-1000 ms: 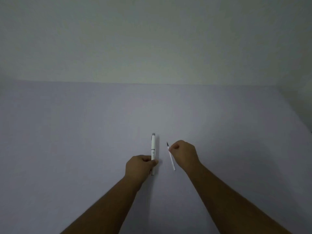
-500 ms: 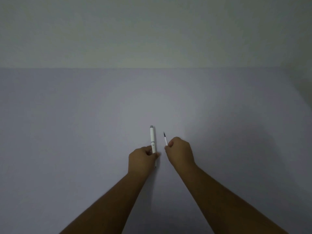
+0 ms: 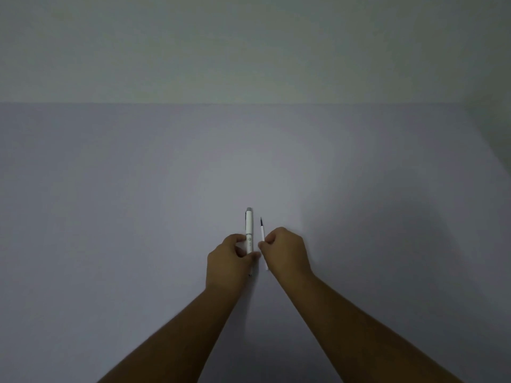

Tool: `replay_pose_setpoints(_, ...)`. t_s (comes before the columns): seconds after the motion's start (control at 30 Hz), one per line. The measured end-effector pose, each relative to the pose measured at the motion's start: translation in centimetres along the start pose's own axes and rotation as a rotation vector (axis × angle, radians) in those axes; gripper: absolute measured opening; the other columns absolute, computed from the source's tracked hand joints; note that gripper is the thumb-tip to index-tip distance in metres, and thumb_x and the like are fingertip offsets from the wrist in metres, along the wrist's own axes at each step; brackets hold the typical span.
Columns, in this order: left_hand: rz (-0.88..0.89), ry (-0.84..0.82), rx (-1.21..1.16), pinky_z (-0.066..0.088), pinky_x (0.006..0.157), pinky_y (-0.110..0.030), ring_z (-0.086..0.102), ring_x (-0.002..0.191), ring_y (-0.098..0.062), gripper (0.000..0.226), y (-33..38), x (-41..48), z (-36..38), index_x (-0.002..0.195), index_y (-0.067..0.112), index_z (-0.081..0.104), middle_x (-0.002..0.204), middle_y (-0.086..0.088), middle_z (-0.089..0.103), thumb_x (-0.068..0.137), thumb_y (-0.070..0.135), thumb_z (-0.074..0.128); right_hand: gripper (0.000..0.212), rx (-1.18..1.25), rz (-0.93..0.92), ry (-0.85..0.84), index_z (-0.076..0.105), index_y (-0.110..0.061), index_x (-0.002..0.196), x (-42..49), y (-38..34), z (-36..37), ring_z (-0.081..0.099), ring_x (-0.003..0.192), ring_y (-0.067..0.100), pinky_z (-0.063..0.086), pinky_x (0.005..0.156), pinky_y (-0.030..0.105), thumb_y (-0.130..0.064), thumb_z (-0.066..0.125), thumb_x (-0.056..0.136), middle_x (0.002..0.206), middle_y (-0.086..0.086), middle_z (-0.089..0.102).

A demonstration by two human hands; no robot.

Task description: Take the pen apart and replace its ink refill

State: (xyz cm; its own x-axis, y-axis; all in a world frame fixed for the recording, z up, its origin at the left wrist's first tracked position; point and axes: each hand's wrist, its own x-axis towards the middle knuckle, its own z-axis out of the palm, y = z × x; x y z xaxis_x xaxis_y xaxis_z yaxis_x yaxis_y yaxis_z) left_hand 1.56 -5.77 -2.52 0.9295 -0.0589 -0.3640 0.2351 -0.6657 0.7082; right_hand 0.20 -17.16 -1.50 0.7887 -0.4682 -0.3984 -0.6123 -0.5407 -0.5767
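While the left hand (image 3: 231,257) grips the pen (image 3: 249,230), the right hand (image 3: 286,251) pinches the refill (image 3: 262,233). Both point away, side by side above the table (image 3: 110,217).

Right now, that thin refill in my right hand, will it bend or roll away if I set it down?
The ink refill looks like a very thin, straight plastic tube, so it probably flexes a little and weighs almost nothing. It looks round, with no clip, so on the smooth table it would likely roll. The right hand pinches it mid-length.
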Motion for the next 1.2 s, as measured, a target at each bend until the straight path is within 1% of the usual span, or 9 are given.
replay_pose_setpoints(0.1, 0.003, 0.01, 0.004, 0.033, 0.047, -0.006, 0.054, 0.056, 0.003, 0.042, -0.01, -0.08, -0.01, 0.115, 0.021, 0.059, 0.065, 0.017, 0.056, 0.077, 0.031, 0.072, 0.014, 0.016, 0.005, 0.003, 0.064, -0.012, 0.088, -0.08, 0.03, 0.04, 0.065, 0.083, 0.023, 0.052, 0.073, 0.031, -0.025, 0.063, 0.082, 0.09, 0.006, 0.069)
replay_pose_setpoints(0.2, 0.008, 0.005, 0.017, 0.033, 0.045, -0.006, 0.052, 0.055, 0.003, 0.043, -0.04, -0.09, 0.0, 0.117, 0.021, 0.057, 0.064, 0.018, 0.053, 0.078, 0.032, 0.071, 0.014, 0.027, 0.011, 0.007, 0.064, -0.012, 0.088, -0.11, 0.07, 0.05, 0.065, 0.082, 0.023, 0.049, 0.069, 0.028, -0.025, 0.063, 0.082, 0.09, 0.006, 0.069)
replay_pose_setpoints(0.3, 0.009, 0.012, 0.012, 0.031, 0.048, -0.006, 0.051, 0.055, 0.002, 0.044, -0.02, -0.09, 0.05, 0.118, 0.02, 0.057, 0.064, 0.017, 0.053, 0.078, 0.032, 0.071, 0.015, 0.034, 0.011, 0.011, 0.064, -0.012, 0.088, -0.09, 0.09, 0.05, 0.064, 0.082, 0.023, 0.048, 0.068, 0.027, -0.026, 0.064, 0.082, 0.09, 0.006, 0.069)
replay_pose_setpoints(0.47, 0.019, 0.026, 0.021, 0.032, 0.049, -0.004, 0.049, 0.054, 0.003, 0.044, -0.25, -0.18, 0.03, 0.119, 0.018, 0.057, 0.071, 0.013, 0.056, 0.079, 0.034, 0.07, 0.016, 0.043, 0.009, 0.014, 0.064, -0.012, 0.088, -0.05, 0.16, 0.13, 0.064, 0.083, 0.023, 0.05, 0.071, 0.028, -0.027, 0.064, 0.082, 0.091, 0.006, 0.07)
replay_pose_setpoints(0.6, 0.009, 0.031, -0.002, 0.033, 0.05, -0.007, 0.052, 0.055, 0.001, 0.044, -0.25, -0.14, 0.02, 0.118, 0.018, 0.057, 0.063, 0.015, 0.054, 0.079, 0.034, 0.07, 0.017, 0.053, 0.014, 0.011, 0.065, -0.012, 0.089, 0.03, 0.22, 0.13, 0.063, 0.081, 0.021, 0.046, 0.068, 0.025, -0.028, 0.064, 0.082, 0.091, 0.006, 0.07)
replay_pose_setpoints(0.73, 0.007, 0.034, -0.008, 0.032, 0.05, -0.007, 0.052, 0.056, 0.001, 0.043, -0.24, -0.1, 0.03, 0.118, 0.018, 0.057, 0.066, 0.013, 0.055, 0.08, 0.034, 0.069, 0.018, 0.064, 0.013, 0.007, 0.064, -0.012, 0.09, -0.01, 0.22, 0.04, 0.064, 0.084, 0.022, 0.046, 0.069, 0.025, -0.028, 0.064, 0.082, 0.092, 0.006, 0.069)
replay_pose_setpoints(0.93, 0.01, 0.044, -0.008, 0.034, 0.054, -0.006, 0.051, 0.058, 0.0, 0.042, -0.36, -0.07, 0.07, 0.119, 0.016, 0.057, 0.072, 0.008, 0.057, 0.081, 0.033, 0.068, 0.016, 0.057, 0.004, 0.001, 0.064, -0.012, 0.089, -0.1, 0.16, 0.01, 0.057, 0.073, 0.016, 0.043, 0.065, 0.024, -0.027, 0.063, 0.083, 0.09, 0.005, 0.069)
replay_pose_setpoints(1.07, 0.017, 0.043, -0.002, 0.04, 0.063, -0.012, 0.053, 0.062, -0.004, 0.043, -0.24, -0.12, 0.07, 0.119, 0.016, 0.057, 0.073, 0.006, 0.059, 0.081, 0.034, 0.067, 0.016, 0.062, 0.007, -0.001, 0.064, -0.012, 0.087, -0.14, 0.18, -0.02, 0.06, 0.075, 0.018, 0.045, 0.066, 0.025, -0.027, 0.063, 0.083, 0.088, 0.005, 0.069)
replay_pose_setpoints(1.2, 0.018, 0.046, -0.006, 0.037, 0.058, -0.01, 0.052, 0.062, -0.004, 0.044, -0.15, -0.08, 0.0, 0.119, 0.017, 0.057, 0.071, 0.008, 0.057, 0.08, 0.035, 0.068, 0.015, 0.068, 0.002, 0.001, 0.064, -0.012, 0.085, -0.08, 0.23, -0.04, 0.063, 0.079, 0.02, 0.047, 0.067, 0.025, -0.027, 0.064, 0.082, 0.088, 0.005, 0.069)
